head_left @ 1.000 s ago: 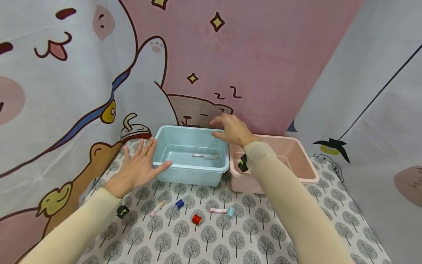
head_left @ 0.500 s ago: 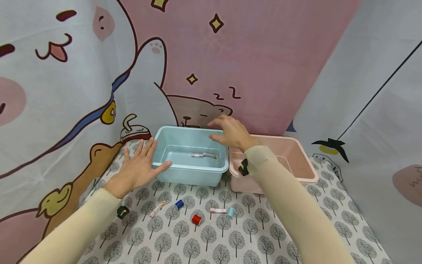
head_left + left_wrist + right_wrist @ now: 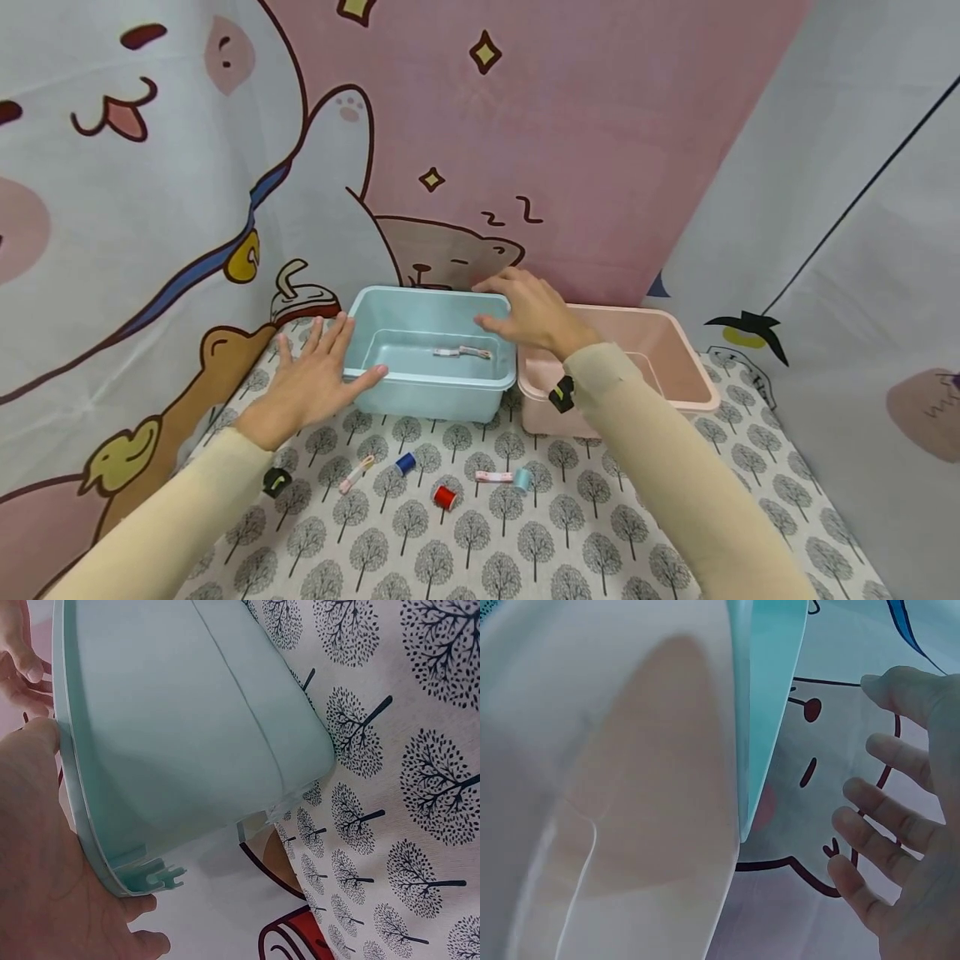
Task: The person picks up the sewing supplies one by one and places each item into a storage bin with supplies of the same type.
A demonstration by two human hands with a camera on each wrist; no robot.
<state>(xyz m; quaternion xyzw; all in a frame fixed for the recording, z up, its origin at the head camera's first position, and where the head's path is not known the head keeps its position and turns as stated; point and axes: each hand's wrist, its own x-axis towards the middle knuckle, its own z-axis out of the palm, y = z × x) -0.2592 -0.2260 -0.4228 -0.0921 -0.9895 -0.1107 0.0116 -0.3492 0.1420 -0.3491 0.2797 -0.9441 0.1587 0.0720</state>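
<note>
A light blue plastic bin stands at the table's back, with two small pink-and-white folded strips, one and another, on its floor. My left hand is at its left front corner, fingers spread and straight. In the left wrist view that hand lies along the rim. My right hand hovers over the bin's right end, fingers loosely bent. Nothing is between those fingers in the right wrist view, where the right hand shows beside the bin rims.
A pink bin stands right of the blue one. On the tree-print cloth in front lie a blue thread spool, a red spool, a light blue spool, and two more folded strips, one and another.
The right-hand strip in the blue bin, a faint blur a second ago, now lies sharp and still. My right hand has dipped slightly; my left hand keeps its place.
</note>
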